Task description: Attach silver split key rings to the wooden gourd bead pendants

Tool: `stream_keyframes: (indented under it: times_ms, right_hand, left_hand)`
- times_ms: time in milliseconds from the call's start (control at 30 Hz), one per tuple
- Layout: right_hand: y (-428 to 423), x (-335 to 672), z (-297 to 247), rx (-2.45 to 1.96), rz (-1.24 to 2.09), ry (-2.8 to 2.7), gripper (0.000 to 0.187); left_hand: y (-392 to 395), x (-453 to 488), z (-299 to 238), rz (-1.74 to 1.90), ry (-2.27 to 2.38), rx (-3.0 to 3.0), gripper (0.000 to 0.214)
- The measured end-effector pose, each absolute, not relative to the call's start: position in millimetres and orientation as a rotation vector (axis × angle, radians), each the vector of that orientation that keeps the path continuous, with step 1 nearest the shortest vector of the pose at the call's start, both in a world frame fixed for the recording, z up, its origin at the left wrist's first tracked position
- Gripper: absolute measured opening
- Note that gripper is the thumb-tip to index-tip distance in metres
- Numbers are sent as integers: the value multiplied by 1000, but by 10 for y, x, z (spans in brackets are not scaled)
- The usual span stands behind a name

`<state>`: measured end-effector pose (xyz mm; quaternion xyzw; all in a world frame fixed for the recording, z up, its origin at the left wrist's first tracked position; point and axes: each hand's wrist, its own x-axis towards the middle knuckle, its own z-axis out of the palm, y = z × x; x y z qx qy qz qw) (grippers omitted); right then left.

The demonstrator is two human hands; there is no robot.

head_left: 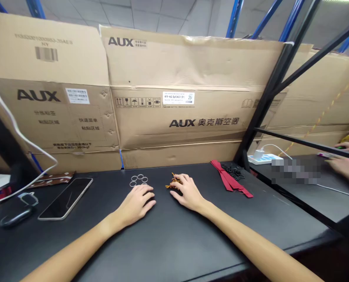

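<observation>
My left hand (137,204) rests palm down on the black table, fingers loosely apart and holding nothing visible. Just beyond its fingertips lie several thin, pale rings (140,177). To the right, my right hand (188,192) reaches over a small bunch of orange-brown cord-like pieces (173,181). Its fingertips touch the bunch and partly cover it, while the thumb stays apart from the index finger. Farther right are red fabric strips (228,180), crossed over each other, beside a pile of small black pieces (234,171).
At left lie a phone (65,199), a dark rounded object (17,216), and a brown patterned pouch (52,178). A white cable (18,131) hangs there. Cardboard (192,78) walls the back. Beyond a black rack post (262,105) are a power strip (265,158) and another person's hand (346,164).
</observation>
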<state>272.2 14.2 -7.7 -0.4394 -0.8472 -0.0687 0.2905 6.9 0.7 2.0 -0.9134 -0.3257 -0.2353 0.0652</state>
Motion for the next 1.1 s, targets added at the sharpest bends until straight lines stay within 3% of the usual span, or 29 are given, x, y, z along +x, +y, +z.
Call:
stream_keyframes:
  times_ms: [300, 600, 1100]
  right_hand:
    - [91, 2704, -63, -1055, -138, -2303, 29]
    - [-24, 2595, 1, -981, 32, -2513, 57]
    - [112, 2720, -46, -1083, -5, -2437, 46]
  left_hand:
    - [-125, 107, 51, -623, -1004, -2974, 37]
    - [-63, 82, -29, -480, -1192, -2938, 55]
    - [-59, 79, -70, -535, -1288, -2858, 53]
